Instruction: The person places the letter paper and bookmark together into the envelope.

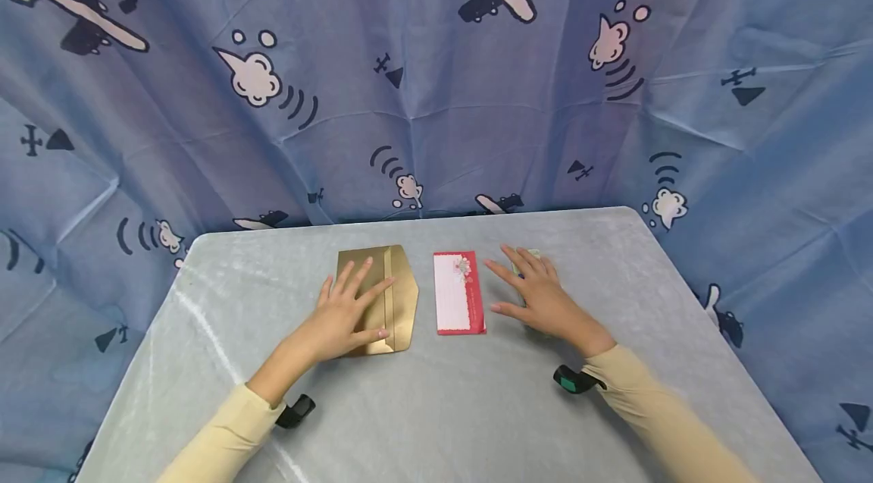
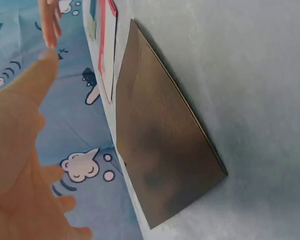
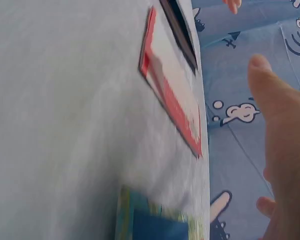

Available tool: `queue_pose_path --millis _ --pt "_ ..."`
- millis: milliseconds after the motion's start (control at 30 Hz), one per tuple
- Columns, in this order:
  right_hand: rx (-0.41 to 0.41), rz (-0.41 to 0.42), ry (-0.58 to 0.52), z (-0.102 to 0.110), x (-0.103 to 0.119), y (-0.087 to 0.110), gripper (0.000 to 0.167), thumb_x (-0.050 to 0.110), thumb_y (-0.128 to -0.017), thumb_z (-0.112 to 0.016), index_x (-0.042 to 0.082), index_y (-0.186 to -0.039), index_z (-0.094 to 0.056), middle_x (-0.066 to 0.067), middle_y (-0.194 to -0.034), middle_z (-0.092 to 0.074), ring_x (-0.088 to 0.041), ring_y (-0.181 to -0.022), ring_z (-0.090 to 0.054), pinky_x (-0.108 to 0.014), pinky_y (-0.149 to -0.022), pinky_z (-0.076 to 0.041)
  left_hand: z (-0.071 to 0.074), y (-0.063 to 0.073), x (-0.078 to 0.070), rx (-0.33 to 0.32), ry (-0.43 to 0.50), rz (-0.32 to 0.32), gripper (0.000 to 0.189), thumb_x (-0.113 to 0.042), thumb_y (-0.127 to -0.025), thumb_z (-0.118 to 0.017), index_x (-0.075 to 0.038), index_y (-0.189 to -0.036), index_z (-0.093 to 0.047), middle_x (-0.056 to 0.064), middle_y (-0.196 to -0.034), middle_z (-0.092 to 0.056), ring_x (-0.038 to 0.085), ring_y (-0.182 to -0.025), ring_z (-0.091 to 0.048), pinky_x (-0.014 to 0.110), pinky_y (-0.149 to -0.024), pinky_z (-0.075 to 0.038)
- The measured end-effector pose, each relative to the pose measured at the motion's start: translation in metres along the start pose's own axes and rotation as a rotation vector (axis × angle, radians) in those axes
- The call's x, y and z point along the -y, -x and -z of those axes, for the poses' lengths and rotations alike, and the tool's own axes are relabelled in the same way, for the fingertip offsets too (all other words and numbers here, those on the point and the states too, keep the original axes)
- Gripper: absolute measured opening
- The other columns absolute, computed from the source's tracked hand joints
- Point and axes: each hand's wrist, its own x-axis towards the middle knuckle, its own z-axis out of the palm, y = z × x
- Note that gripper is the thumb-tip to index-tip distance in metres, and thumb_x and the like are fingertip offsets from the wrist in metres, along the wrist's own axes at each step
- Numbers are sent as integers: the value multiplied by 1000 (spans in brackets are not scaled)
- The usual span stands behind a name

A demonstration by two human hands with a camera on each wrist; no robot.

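A gold envelope (image 1: pixel 403 305) lies on the table with its pointed flap unfolded to the right. Over it hovers my left hand (image 1: pixel 339 322), fingers spread; in the left wrist view a gap shows between this hand (image 2: pixel 20 155) and the envelope (image 2: pixel 162 130). In the middle lies a red-and-white card (image 1: pixel 452 297) with a floral corner. My right hand (image 1: pixel 546 303), fingers spread too, is just right of the card and holds nothing. Beneath it, mostly hidden in the head view, is a small blue-and-green printed item (image 3: pixel 157 225), cut off by the right wrist view's lower edge.
A pale grey cloth covers the table (image 1: pixel 436 415). Behind and beside it hangs a blue curtain (image 1: pixel 355 5) printed with planes and clouds. Black wrist cameras are strapped on at the left cuff (image 1: pixel 255 411) and right cuff (image 1: pixel 617 369).
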Motion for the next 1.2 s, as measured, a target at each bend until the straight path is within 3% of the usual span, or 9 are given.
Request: queue_pose_path --millis 233,467,900,1200 --pt "8 -27 -166 -6 22 -20 73 46 -88 -70 26 -152 -39 -13 -164 -25 -43 -149 -23 -74 -112 -13 -4 -4 2 -25 77 62 76 -44 -89 -71 -25 -154 -36 18 -164 -21 50 -148 -22 75 -110 -22" --pt "36 -12 -258 -15 49 -46 68 45 -90 -67 29 -151 -41 -14 -162 -31 -41 -149 -25 -67 -117 -14 -8 -14 3 -12 114 120 73 -42 -89 -71 -24 -152 -39 24 -161 -26 53 -145 -26 73 -111 -24" --pt "104 -8 -206 -50 85 -88 65 50 -93 -62 26 -151 -43 -17 -161 -31 -42 -148 -28 -68 -117 -17 -25 -26 6 74 166 191 69 -43 -92 -67 -24 -152 -39 27 -162 -19 56 -146 -20 75 -110 -22" --pt "111 0 -173 -66 96 -104 65 52 -92 -63 26 -149 -46 -15 -161 -32 -40 -148 -29 -67 -117 -17 -34 -28 7 70 140 199 73 -49 -89 -69 -24 -151 -41 27 -161 -20 55 -146 -20 74 -110 -22"
